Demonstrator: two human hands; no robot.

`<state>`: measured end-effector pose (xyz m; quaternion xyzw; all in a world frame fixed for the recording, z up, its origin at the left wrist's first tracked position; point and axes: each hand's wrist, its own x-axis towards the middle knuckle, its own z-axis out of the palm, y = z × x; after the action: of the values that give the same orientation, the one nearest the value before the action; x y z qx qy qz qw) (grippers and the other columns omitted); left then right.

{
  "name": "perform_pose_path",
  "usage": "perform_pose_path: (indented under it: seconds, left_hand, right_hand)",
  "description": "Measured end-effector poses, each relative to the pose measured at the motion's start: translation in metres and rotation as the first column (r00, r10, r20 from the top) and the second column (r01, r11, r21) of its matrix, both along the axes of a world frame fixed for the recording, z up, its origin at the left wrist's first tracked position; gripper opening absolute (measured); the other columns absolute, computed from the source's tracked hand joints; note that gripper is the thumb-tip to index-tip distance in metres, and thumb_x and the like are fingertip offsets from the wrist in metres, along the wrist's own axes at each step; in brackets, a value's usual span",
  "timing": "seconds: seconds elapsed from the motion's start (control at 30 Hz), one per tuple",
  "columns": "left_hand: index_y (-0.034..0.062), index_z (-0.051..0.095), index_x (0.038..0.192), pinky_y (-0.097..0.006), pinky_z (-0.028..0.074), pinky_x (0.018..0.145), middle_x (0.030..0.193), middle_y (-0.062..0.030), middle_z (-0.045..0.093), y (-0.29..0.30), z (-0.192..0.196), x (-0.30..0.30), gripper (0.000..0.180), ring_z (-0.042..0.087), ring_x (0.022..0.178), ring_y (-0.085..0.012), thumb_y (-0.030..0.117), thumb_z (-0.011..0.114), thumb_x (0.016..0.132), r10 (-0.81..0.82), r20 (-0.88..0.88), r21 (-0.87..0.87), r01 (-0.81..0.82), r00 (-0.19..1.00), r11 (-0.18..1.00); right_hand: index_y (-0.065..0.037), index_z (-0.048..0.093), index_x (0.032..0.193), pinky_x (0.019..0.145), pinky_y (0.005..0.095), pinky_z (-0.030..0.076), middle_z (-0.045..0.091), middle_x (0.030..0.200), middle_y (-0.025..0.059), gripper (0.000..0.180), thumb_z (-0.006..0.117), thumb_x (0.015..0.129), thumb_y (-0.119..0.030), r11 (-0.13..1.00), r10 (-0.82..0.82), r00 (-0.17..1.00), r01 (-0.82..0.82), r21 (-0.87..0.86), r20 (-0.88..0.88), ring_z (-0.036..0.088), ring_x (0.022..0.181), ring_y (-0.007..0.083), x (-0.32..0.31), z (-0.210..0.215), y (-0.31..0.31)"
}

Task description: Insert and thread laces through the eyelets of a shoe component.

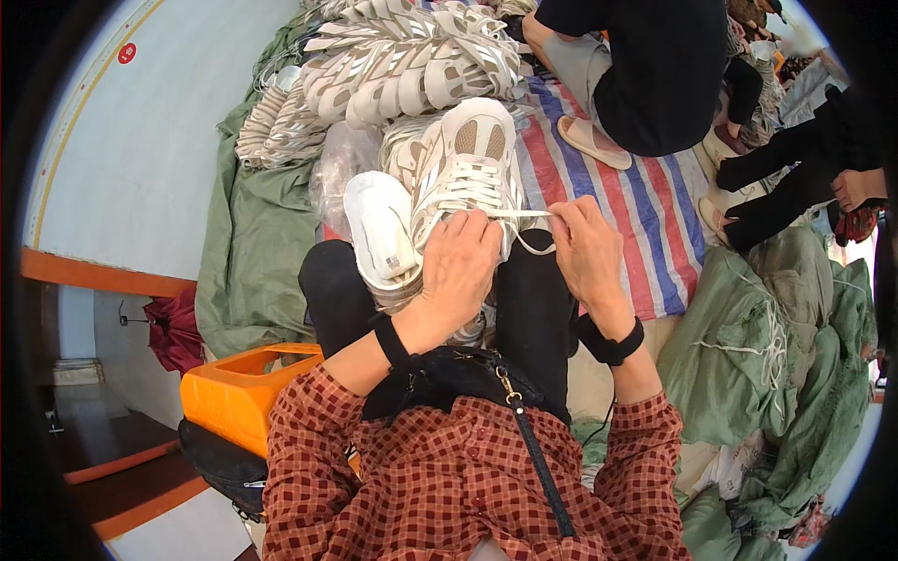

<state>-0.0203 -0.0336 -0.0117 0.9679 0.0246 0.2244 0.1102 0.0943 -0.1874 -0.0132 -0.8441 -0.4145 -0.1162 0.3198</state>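
A beige and white sneaker rests toe-away at my knees, with its white shoelace threaded in rows across the front. My right hand pinches the lace and holds a length of it taut to the right, while a loop droops beneath. At the shoe's opening, my left hand is closed, its fingertips at the near end of that taut length; exactly what lies under them is partly hidden. Left of the sneaker, against it, leans a pale sole-shaped piece with a small printed label, perhaps another shoe seen from below.
Rows of stacked shoe uppers lie beyond my knees. A striped sheet covers ground to the right, where a person in black sits. Green sacks stand at right; an orange plastic seat or crate is at left beside a green tarp.
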Motion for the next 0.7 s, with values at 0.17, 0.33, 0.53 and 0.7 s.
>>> perform_pose_path:
  seconds: [0.17, 0.33, 0.53, 0.7]
  left_hand:
    - [0.0043, 0.055, 0.077, -0.031, 0.045, 0.067, 0.081, -0.0046, 0.054, 0.035, 0.028, -0.013, 0.019, 0.056, 0.078, -0.0187, 0.012, 0.072, 0.075, -0.353, -0.268, -0.678, 0.085, 0.897, 0.73]
    - [0.0076, 0.052, 0.074, -0.027, 0.045, 0.07, 0.079, -0.0014, 0.052, 0.117, 0.079, -0.067, 0.024, 0.055, 0.075, -0.0129, 0.016, 0.073, 0.081, -0.445, 0.075, -0.968, 0.172, 0.893, 0.181]
    - [0.0064, 0.054, 0.101, -0.019, 0.045, 0.06, 0.079, -0.0013, 0.059, 0.139, 0.066, -0.075, 0.01, 0.058, 0.066, -0.0073, 0.014, 0.056, 0.095, -0.205, -0.244, -0.951, -0.193, 0.948, 0.24]
    - [0.0051, 0.053, 0.112, -0.017, 0.026, 0.046, 0.071, 0.0018, 0.055, 0.134, 0.069, -0.064, 0.017, 0.034, 0.05, -0.0024, 0.017, 0.048, 0.1, 0.024, -0.038, -0.997, -0.039, 0.999, 0.059]
  right_hand:
    - [-0.007, 0.062, 0.09, 0.058, 0.0386, 0.048, 0.056, 0.083, 0.0093, 0.009, 0.064, 0.082, -0.004, 0.966, -0.058, 0.997, 0.068, 0.249, -0.045, 0.061, 0.069, 0.0296, -0.004, -0.005, 0.011]
    - [-0.004, 0.061, 0.086, 0.057, 0.0355, 0.047, 0.058, 0.076, 0.0103, 0.006, 0.063, 0.081, -0.003, 0.926, 0.182, 0.957, -0.091, 0.366, -0.224, 0.06, 0.064, 0.0269, -0.014, -0.018, 0.034]
    - [-0.003, 0.062, 0.089, 0.058, 0.0361, 0.048, 0.062, 0.076, 0.0113, 0.011, 0.066, 0.086, -0.013, 0.965, 0.067, 0.928, 0.034, 0.261, -0.366, 0.062, 0.066, 0.0305, -0.034, -0.011, 0.026]
    - [-0.008, 0.062, 0.112, 0.06, 0.0374, 0.05, 0.059, 0.085, 0.0109, 0.027, 0.061, 0.085, -0.006, 0.879, 0.477, 0.85, -0.459, 0.131, -0.223, 0.063, 0.072, 0.0294, -0.052, -0.004, 0.034]
